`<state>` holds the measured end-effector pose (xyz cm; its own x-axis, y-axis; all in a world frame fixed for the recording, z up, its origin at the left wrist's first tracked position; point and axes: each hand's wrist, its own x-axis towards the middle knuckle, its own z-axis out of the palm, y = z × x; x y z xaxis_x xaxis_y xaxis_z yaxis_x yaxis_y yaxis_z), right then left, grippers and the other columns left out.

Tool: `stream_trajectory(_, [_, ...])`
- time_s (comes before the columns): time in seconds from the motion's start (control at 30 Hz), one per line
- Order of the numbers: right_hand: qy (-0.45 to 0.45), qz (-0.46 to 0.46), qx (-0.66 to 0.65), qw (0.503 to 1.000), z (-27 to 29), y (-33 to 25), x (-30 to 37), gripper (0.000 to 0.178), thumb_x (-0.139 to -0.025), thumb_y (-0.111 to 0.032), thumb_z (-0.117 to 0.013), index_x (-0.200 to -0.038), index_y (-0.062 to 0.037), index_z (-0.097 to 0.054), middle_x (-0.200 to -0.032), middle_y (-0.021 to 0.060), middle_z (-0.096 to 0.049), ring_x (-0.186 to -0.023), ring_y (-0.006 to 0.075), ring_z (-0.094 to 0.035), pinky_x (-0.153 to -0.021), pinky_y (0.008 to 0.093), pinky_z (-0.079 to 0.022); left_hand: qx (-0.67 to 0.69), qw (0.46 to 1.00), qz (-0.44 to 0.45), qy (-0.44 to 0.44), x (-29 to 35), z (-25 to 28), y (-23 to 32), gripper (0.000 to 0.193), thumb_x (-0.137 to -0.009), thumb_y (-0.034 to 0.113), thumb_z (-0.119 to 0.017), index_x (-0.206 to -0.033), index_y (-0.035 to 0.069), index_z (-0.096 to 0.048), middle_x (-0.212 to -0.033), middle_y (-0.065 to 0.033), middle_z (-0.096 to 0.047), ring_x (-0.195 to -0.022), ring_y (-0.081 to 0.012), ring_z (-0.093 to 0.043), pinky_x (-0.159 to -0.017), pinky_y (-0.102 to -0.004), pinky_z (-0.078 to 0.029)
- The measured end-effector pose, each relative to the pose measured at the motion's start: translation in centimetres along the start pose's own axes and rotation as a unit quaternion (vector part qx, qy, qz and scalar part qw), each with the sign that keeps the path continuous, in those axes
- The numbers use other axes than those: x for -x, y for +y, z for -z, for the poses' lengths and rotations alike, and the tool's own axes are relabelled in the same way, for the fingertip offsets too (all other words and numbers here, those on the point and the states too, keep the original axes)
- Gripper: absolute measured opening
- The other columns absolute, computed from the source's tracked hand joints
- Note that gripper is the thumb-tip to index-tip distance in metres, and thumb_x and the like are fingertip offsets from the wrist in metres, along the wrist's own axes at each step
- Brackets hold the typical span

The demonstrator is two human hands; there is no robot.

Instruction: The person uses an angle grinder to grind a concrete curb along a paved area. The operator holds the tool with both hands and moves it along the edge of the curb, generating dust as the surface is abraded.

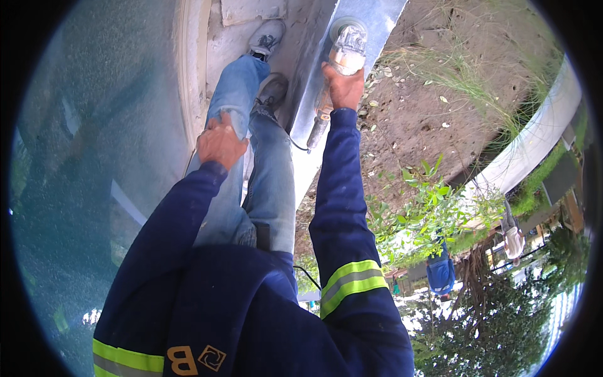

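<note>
Head view: wraps right hand (345, 88) around grinder (347, 58), long axis 1-to-7 o'clock, head toward 12; rests left hand (221, 143) on leg (235, 88), can't tell grip.

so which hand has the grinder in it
The right hand, closed round the grinder over the pale ledge. The left hand shows no tool and rests on the jeans near the knee.

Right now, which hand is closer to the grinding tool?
Right. The right hand grips the grinding tool around its body; the left hand is away from it, resting on the jeans near a knee.
</note>
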<state>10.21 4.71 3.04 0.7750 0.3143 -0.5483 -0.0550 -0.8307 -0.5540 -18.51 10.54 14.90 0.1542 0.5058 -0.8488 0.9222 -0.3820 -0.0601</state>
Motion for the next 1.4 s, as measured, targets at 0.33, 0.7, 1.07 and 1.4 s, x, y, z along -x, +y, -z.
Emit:
stream_trajectory(0.33, [0.001, -0.008, -0.043, 0.999, 1.9, -0.2, -0.2, 0.078, -0.075, -0.035, -0.096, -0.131, 0.0108, -0.064, -0.121, 0.022, -0.078, -0.106, 0.0301, -0.076, -0.097, 0.0411, -0.059, 0.001, 1.0, 0.004, -0.001, -0.1, 0.5, 0.3, 0.092, -0.084, 0.053, -0.088, -0.15, 0.001, -0.052, -0.118, -0.0278, -0.073, -0.1, -0.0412, -0.08, -0.091, -0.0462, -0.063])
stream_trajectory(0.7, [-0.018, 0.043, -0.118, 0.992, 1.1, -3.7, -4.2, 0.082, -0.073, -0.034, -0.097, -0.132, 0.0115, -0.062, -0.12, 0.0229, -0.078, -0.104, 0.0297, -0.076, -0.097, 0.0399, -0.059, -0.017, 1.0, 0.007, -0.013, -0.4, 0.6, 0.4, 0.092, -0.084, 0.054, -0.088, -0.15, 0.001, -0.052, -0.123, -0.028, -0.072, -0.101, -0.0411, -0.08, -0.091, -0.0464, -0.063])
stream_trajectory(1.07, [-0.018, 0.023, -0.023, 0.999, 0.9, -3.3, -2.8, 0.079, -0.074, -0.033, -0.095, -0.131, 0.013, -0.064, -0.122, 0.0231, -0.078, -0.109, 0.0312, -0.076, -0.101, 0.0408, -0.058, -0.004, 1.0, 0.005, -0.008, -0.6, 1.7, 0.7, 0.089, -0.085, 0.053, -0.087, -0.149, 0.001, -0.052, -0.123, -0.0268, -0.073, -0.102, -0.0413, -0.08, -0.092, -0.0479, -0.062])
stream_trajectory(1.4, [-0.012, 0.01, -0.095, 0.995, 1.8, -4.3, -4.3, 0.068, -0.076, -0.026, -0.096, -0.128, 0.008, -0.068, -0.117, 0.0178, -0.079, -0.1, 0.0255, -0.075, -0.094, 0.0384, -0.059, 0.005, 1.0, 0.002, -0.016, -1.0, 2.4, 0.7, 0.088, -0.084, 0.052, -0.088, -0.147, 0.002, -0.053, -0.127, -0.0303, -0.071, -0.103, -0.0402, -0.08, -0.091, -0.0471, -0.064])
